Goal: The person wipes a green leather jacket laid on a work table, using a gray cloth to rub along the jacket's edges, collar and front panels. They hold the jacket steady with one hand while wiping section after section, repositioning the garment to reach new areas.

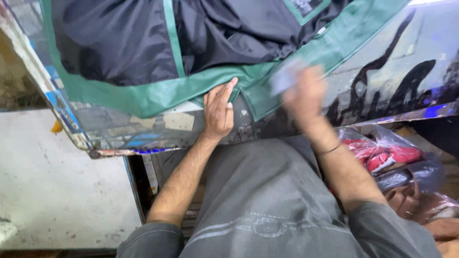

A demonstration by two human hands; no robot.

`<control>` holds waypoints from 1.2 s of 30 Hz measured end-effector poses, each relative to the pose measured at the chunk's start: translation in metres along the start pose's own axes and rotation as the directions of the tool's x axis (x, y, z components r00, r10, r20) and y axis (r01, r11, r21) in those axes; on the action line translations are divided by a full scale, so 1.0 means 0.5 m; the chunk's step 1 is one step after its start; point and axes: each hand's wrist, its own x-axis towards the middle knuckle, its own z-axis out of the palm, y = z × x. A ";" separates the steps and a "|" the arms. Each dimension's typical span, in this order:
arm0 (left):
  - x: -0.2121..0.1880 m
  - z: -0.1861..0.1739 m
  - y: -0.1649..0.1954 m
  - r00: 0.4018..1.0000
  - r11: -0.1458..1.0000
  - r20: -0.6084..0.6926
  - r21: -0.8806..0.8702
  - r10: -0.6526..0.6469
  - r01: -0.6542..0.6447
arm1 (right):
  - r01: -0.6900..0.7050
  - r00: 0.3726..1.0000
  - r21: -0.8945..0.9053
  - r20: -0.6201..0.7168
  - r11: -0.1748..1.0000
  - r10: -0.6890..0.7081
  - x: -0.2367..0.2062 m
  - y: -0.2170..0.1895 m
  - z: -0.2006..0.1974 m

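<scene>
- The left hand (218,112) lies flat, palm down, fingers together and stretched out, holding nothing. It presses the green vinyl hem (158,93) of a dark navy fabric cover (119,43) onto the worn, paint-stained worktable (124,131). Its fingertips reach a seam in the green band.
- The right hand (306,98) is blurred with motion, just to the right of the left. It seems closed round a small pale grey-blue flat piece (286,76), perhaps chalk or a cloth; I cannot tell which, nor how tight the grip is.
- Risk, as I judge it: the hem overhangs the table edge near the left wrist, so easing the flat hand could let the slippery cover slide and throw off whatever the right hand is marking or rubbing.
- Risk: the two hands are close, so a fast stroke could run onto the left fingers.
- Beyond the right forearm, lower down, sit clear plastic bags of red material (387,155), well apart from the cover.
</scene>
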 end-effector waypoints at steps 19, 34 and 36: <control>0.007 0.025 0.014 0.998 0.993 0.020 0.111 -0.054 0.052 | -0.048 0.995 -0.140 0.075 0.989 0.059 0.027 0.229 -0.163; 0.008 0.041 0.025 0.999 0.986 -0.023 0.166 -0.028 0.032 | 0.110 0.989 -0.029 0.103 0.994 -0.107 0.099 0.292 -0.159; 0.017 0.041 0.037 0.999 0.986 -0.039 0.164 0.002 0.004 | 0.184 0.873 0.121 0.436 0.975 -0.219 0.015 0.255 -0.116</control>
